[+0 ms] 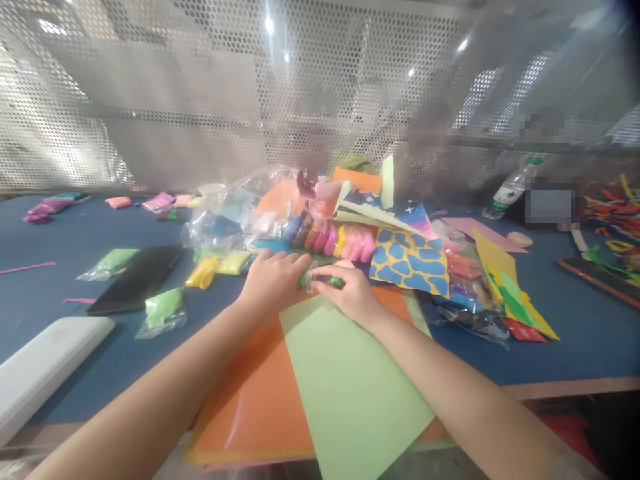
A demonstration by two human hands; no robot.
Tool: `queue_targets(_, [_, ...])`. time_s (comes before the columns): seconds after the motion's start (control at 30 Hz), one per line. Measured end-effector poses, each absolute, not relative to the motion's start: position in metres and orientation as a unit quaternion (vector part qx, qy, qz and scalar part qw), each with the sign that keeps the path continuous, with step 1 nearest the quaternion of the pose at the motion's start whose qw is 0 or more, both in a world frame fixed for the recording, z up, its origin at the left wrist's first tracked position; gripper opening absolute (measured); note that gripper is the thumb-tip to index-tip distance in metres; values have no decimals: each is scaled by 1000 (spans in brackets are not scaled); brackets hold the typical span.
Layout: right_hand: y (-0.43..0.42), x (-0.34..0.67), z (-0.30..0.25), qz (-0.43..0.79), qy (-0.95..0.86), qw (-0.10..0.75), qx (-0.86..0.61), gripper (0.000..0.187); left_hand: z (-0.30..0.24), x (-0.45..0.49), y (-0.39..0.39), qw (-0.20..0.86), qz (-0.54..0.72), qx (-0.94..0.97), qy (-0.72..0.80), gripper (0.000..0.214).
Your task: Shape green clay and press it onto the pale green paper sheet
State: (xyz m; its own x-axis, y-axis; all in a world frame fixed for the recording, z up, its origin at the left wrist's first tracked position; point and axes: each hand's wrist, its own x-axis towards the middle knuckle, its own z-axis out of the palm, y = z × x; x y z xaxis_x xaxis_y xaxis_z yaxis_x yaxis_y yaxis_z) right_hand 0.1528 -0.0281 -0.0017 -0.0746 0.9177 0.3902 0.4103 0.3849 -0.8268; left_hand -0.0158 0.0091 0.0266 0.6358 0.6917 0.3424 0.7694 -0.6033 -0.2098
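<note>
A small green piece (337, 283) is showing within the pinch of the right hand (354, 291), above a pale green sheet (357, 393); slackening fingers could be dropping it. It is looking bright, partly hidden. The right hand is nearly closing round it; the left hand (277, 277) is curling alongside, its grip impossible to tell.

2 bare hands (275, 279) (forearms (173, 370) bare too)

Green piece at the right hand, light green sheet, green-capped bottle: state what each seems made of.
Green piece: looks smooth, possibly clay or plastic; too small to settle. Light green sheet: probably matte paper or card, flat and straight-edged. Green-capped bottle: likely clear plastic, glossy, see-through.
</note>
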Motion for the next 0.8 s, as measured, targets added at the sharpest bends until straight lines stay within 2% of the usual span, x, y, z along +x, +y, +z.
queue_targets(0.17, [-26, 154, -7, 228, -686, 421, -547, 34, 21, -17, 7, 230, -118, -881, -396, 27])
queue_targets(0.3, [-25, 156, -10, 285, -691, 394, -535, 35, 16, -13, 2, 222, -130, -880, -399, 22])
queue_targets(0.43, [-26, 154, -8, 348, -683, 418, -487, 30, 15, -9, -3, 180, -152, -883, -406, 41])
queue_targets(0.57, [-31, 150, -2, 365, -683, 426, -467, 26, 19, -7, -6, 87, -175, -876, -442, 60])
queue_targets(0.8, [-40, 143, 2, 367, -688, 429, -455, 25, 17, -9, -8, 34, -205, -888, -411, 67])
